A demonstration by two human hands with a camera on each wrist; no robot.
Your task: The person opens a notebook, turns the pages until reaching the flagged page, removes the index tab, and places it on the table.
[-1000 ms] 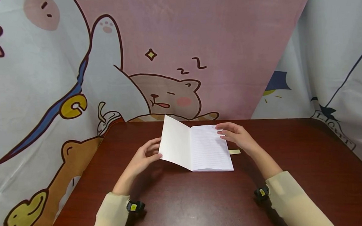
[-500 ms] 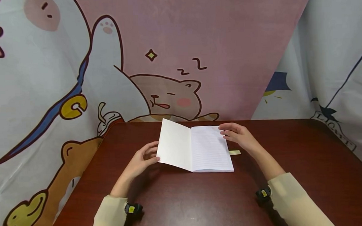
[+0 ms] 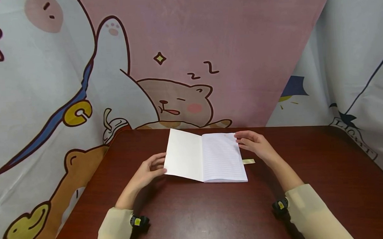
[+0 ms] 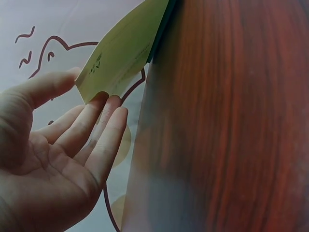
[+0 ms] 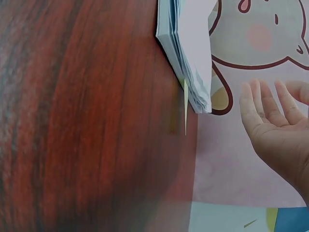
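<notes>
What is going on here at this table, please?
A person has a notebook open on the table. Their left grip holds the free edge of the cover, which is tilted up, not flat. The right grip holds nothing and hovers by the far right corner of the lined page. A pale tab sticks out on the right.

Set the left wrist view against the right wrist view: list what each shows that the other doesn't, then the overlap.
Only the left wrist view: the left hand at the edge of the greenish cover, with small dark writing on it, too small to read.

Only the right wrist view: the right hand, the white pages and the thin tab jutting out.

Both: the wooden table and the printed backdrop.
</notes>
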